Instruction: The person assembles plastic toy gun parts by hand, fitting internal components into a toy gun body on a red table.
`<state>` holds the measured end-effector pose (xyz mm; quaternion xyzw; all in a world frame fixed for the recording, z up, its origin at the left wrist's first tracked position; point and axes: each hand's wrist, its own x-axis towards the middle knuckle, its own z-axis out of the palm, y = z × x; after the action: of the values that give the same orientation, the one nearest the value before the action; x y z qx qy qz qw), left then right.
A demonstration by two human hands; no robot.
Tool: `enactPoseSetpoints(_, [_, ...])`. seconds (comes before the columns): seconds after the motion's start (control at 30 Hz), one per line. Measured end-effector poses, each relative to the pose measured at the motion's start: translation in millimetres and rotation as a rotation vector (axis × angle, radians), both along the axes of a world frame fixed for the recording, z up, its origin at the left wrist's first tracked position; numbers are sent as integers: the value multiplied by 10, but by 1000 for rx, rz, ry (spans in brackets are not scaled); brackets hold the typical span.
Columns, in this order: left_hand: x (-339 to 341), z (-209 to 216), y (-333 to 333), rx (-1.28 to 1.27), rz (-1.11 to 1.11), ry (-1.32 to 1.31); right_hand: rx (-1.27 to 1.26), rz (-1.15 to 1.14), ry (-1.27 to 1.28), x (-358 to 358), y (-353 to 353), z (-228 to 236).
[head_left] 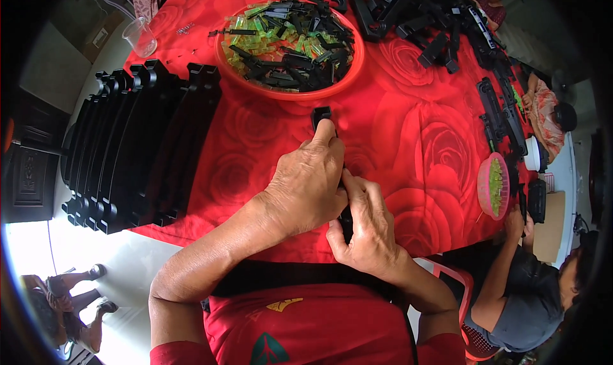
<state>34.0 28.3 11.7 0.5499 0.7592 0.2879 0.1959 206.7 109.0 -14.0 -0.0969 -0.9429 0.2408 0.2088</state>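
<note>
In front of my body, both hands are on one long black plastic part [321,113], which points away from me over the red cloth. My left hand [303,183] is wrapped over its far half, the index finger stretched along it to the hollow, squared end. My right hand [367,228] grips the nearer end from the right, thumb and fingers pressed round it. The hands touch each other, and between them they hide most of the part. Beyond my hands stands a round red basin [359,58] filled with small black pieces and clear yellow-green plastic pieces.
Long curved black parts [137,135] lie in a row at the table's left edge. A clear cup [139,38] stands at the far left. More black parts [415,26] are heaped far right. A pink basket [485,186] of green pieces sits near a co-worker [520,295] on the right.
</note>
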Motion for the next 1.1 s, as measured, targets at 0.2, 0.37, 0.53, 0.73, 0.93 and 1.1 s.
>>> enactPoseSetpoints(0.2, [29,-12,-23,22,38,81,-28,6,-9,-9,23,11])
enactPoseSetpoints(0.37, [42,-46,-18,93,90,121,-21,2,2,-3,22,-16])
enactPoseSetpoints(0.53, [-10,-75,18,125,75,1,-26,12,26,9,56,-56])
enactPoseSetpoints(0.73, [-24,-102,21,160,53,-49,-37,23,44,-5,98,-56])
enactPoseSetpoints(0.93, [-42,-137,18,195,36,-49,-55,22,52,-28,108,-59])
enactPoseSetpoints(1.1, [-14,-144,-10,190,50,-29,-64,50,71,-31,117,-53])
